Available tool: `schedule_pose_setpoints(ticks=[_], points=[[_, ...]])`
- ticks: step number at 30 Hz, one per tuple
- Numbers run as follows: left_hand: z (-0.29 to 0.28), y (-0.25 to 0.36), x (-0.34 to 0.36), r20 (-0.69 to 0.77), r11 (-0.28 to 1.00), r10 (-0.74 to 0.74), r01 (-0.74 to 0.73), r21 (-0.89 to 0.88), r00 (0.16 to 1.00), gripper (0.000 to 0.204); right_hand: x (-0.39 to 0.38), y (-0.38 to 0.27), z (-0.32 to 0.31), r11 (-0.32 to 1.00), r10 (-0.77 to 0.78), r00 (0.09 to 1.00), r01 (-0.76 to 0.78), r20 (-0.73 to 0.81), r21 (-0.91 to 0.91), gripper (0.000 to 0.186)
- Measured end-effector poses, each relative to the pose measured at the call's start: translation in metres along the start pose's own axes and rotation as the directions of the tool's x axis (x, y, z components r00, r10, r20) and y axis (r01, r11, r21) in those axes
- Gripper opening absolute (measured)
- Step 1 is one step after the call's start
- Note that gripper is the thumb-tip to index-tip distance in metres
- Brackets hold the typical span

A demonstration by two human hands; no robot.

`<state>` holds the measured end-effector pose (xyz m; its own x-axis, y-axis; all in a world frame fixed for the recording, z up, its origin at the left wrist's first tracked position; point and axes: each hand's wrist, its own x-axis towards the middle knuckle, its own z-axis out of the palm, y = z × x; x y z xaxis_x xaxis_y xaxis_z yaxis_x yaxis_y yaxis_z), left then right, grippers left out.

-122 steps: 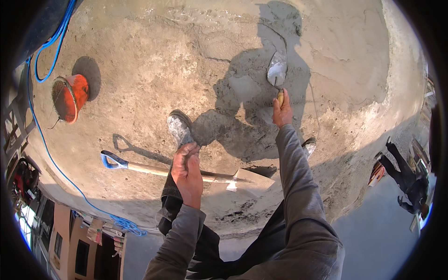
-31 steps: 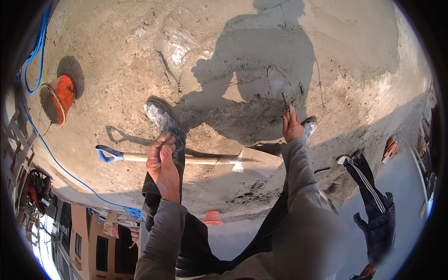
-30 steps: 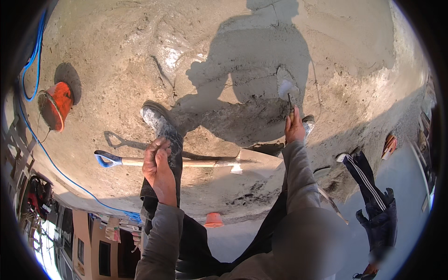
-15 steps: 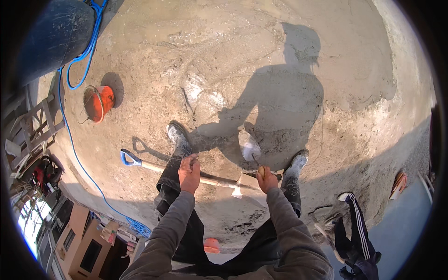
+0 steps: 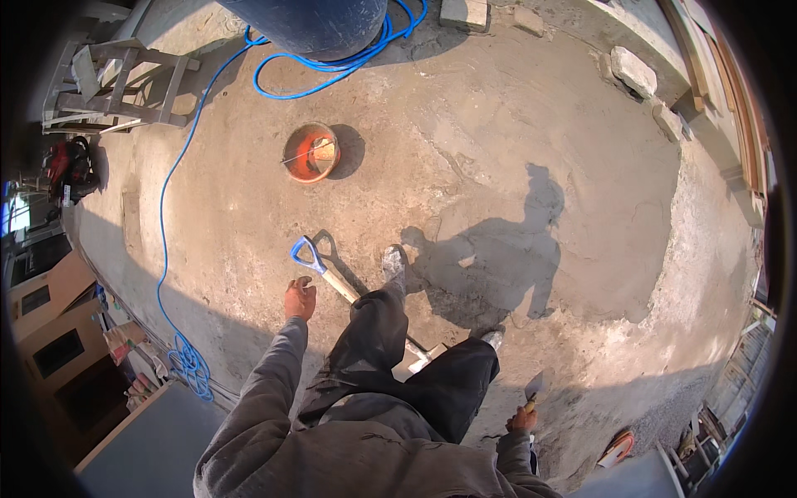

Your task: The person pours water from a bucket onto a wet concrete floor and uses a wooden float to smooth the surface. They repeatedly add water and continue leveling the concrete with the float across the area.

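My left hand (image 5: 299, 299) is empty, its fingers loosely bent and apart, just left of a shovel (image 5: 336, 279) with a blue D-handle and wooden shaft lying partly behind my legs. My right hand (image 5: 522, 419) grips the handle of a pointed trowel (image 5: 533, 387), low at my right side over shaded concrete. A darker, uneven patch of wet-looking mortar (image 5: 606, 232) spreads ahead of me to the right, crossed by my shadow. My boots (image 5: 392, 262) are coated pale with cement.
An orange bucket (image 5: 299, 163) with something inside stands ahead-left. Beyond are a dark barrel (image 5: 311, 21), blue hose (image 5: 163, 241), wooden frame (image 5: 112, 104) and red-black equipment (image 5: 66, 166). Blocks (image 5: 633, 73) and boards (image 5: 747, 133) line the far-right edge. Grey sheeting (image 5: 141, 432) lies lower left.
The view has swung up toward the barrel and blocks. My right hand has carried the trowel off the mortar to my right side. My left hand has moved left, fingers looser. The other person has left view.
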<state>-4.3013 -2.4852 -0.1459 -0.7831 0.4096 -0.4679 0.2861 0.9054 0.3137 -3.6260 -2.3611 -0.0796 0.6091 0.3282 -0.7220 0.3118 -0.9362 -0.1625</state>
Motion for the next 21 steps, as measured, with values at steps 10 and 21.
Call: schedule_pose_setpoints(ticks=[10, 21], points=[[-0.157, -0.054, 0.005, 0.029, 1.000, -0.021, 0.021, 0.003, 0.999, 0.033, -0.122, -0.023, 0.157, 0.927, -0.151, 0.936, 0.246, 0.319, -0.284, 0.040], [-0.233, -0.088, 0.207, 0.629, 0.902, 0.275, -0.421, 0.092, 0.727, 0.030, -0.257, -0.030, 0.248, 0.996, -0.044, 0.997, 0.048, 0.064, -0.070, 0.051]])
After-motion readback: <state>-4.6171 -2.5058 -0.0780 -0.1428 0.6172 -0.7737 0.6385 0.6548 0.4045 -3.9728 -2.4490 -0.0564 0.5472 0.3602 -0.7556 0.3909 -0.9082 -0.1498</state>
